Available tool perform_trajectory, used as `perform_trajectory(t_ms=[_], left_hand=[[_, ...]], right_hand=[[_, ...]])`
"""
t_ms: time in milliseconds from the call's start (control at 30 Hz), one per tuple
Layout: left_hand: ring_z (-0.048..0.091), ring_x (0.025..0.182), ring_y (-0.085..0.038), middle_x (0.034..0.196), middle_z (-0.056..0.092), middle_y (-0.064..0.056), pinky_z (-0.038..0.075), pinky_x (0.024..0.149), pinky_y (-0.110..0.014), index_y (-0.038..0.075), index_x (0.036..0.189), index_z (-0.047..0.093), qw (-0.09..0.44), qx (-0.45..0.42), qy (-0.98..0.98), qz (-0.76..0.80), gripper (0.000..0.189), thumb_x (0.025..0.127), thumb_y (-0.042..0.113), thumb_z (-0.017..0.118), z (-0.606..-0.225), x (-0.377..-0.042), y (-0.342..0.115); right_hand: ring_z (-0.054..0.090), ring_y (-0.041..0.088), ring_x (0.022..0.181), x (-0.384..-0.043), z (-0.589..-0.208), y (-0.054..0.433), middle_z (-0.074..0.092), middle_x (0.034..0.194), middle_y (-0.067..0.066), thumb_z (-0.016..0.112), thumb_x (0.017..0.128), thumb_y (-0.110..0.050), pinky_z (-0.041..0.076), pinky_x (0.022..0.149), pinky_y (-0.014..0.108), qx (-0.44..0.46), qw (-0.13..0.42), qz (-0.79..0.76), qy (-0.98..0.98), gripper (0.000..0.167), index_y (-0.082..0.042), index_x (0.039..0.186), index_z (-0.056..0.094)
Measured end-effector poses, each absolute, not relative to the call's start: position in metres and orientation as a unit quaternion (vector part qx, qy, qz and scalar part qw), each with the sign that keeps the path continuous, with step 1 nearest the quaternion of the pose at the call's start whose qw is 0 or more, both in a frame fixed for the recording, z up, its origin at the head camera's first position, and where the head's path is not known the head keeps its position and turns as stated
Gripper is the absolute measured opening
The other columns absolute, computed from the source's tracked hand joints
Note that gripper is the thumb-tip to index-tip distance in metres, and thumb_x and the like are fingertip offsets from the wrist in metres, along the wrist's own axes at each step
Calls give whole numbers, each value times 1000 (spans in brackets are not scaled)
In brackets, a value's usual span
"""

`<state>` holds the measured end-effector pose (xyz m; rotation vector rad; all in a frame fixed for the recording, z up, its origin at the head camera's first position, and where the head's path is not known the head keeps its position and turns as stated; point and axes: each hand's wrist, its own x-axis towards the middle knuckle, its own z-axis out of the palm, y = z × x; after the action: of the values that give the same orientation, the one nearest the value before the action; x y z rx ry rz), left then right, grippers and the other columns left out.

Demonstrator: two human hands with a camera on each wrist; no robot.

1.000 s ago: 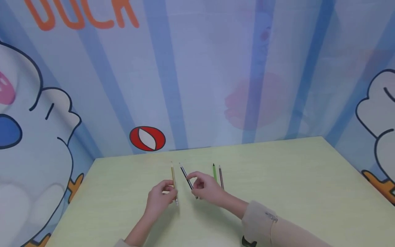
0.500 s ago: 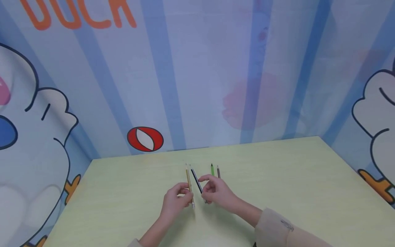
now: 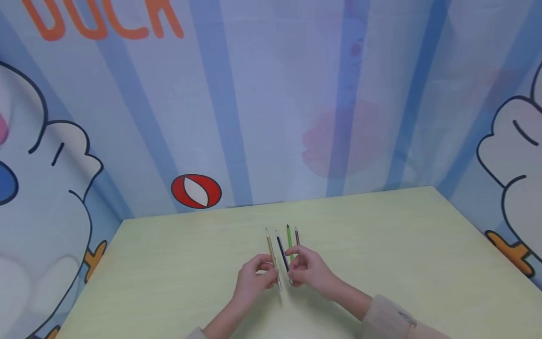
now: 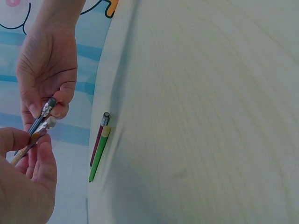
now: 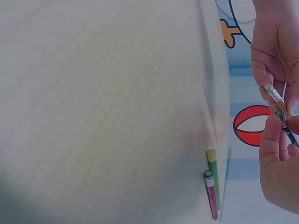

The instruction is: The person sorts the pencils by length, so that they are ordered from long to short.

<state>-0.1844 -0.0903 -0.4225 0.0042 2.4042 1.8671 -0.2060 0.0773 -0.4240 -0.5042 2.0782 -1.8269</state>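
My left hand (image 3: 255, 280) pinches a yellow pencil (image 3: 271, 248) near its white eraser end, the tip pointing away from me. Just to its right, my right hand (image 3: 311, 272) holds a dark blue pencil (image 3: 282, 253) with a grey eraser, gripped close to that end. The two pencils stand side by side, a small gap between them in the head view. In the left wrist view the white eraser (image 4: 51, 121) and the grey eraser (image 4: 52, 101) sit near each other, with fingertips curled around both barrels. Parts of both barrels are hidden behind fingers.
A green pencil (image 4: 99, 154) and a dark red pencil (image 5: 212, 193) with a metal-banded eraser lie side by side on the pale table (image 3: 402, 245), beyond the right hand. A cartoon-printed backdrop (image 3: 275, 117) rises at the table's far edge.
Both hands have moved right with their pencils, the left hand farther. The yellow and dark blue pencils are now closer together and more nearly parallel.
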Motion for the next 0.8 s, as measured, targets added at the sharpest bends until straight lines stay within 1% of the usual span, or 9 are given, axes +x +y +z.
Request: perform_trajectory(t_ms=[133, 333, 600, 733, 800], left_hand=[[61, 66, -10, 85, 60, -8, 51, 61, -24, -3, 107, 54, 60, 3, 788, 613, 32, 78, 9, 58, -426, -185, -85], [61, 65, -10, 85, 59, -8, 51, 61, -25, -1, 103, 56, 62, 14, 787, 613, 29, 76, 9, 59, -429, -182, -79], [61, 63, -10, 86, 59, -8, 51, 59, -24, -3, 102, 56, 64, 25, 784, 617, 29, 75, 8, 61, -432, -181, -72], [60, 62, -10, 86, 59, -8, 50, 58, -24, -3, 100, 56, 67, 29, 785, 615, 28, 75, 8, 61, -434, -181, -70], [60, 62, -10, 85, 60, -8, 50, 58, -25, -2, 99, 56, 68, 29, 785, 615, 27, 75, 8, 61, -435, -180, -69]], right_hand=[[53, 12, 60, -203, -426, 82, 52, 75, 5, 56, 75, 4, 49, 58, 26, -164, 168, -643, 729, 40, 5, 112, 43], [53, 12, 62, -201, -433, 88, 53, 76, 9, 55, 74, 6, 49, 57, 27, -156, 178, -653, 720, 38, 5, 109, 41], [54, 13, 63, -196, -433, 92, 54, 78, 13, 56, 73, 6, 48, 57, 26, -143, 190, -656, 717, 39, 5, 109, 41], [54, 13, 63, -195, -433, 94, 55, 81, 18, 55, 74, 6, 49, 57, 27, -134, 194, -654, 718, 39, 5, 110, 41], [54, 13, 63, -194, -434, 94, 55, 81, 17, 55, 74, 6, 49, 58, 27, -132, 197, -654, 718, 40, 5, 111, 41]])
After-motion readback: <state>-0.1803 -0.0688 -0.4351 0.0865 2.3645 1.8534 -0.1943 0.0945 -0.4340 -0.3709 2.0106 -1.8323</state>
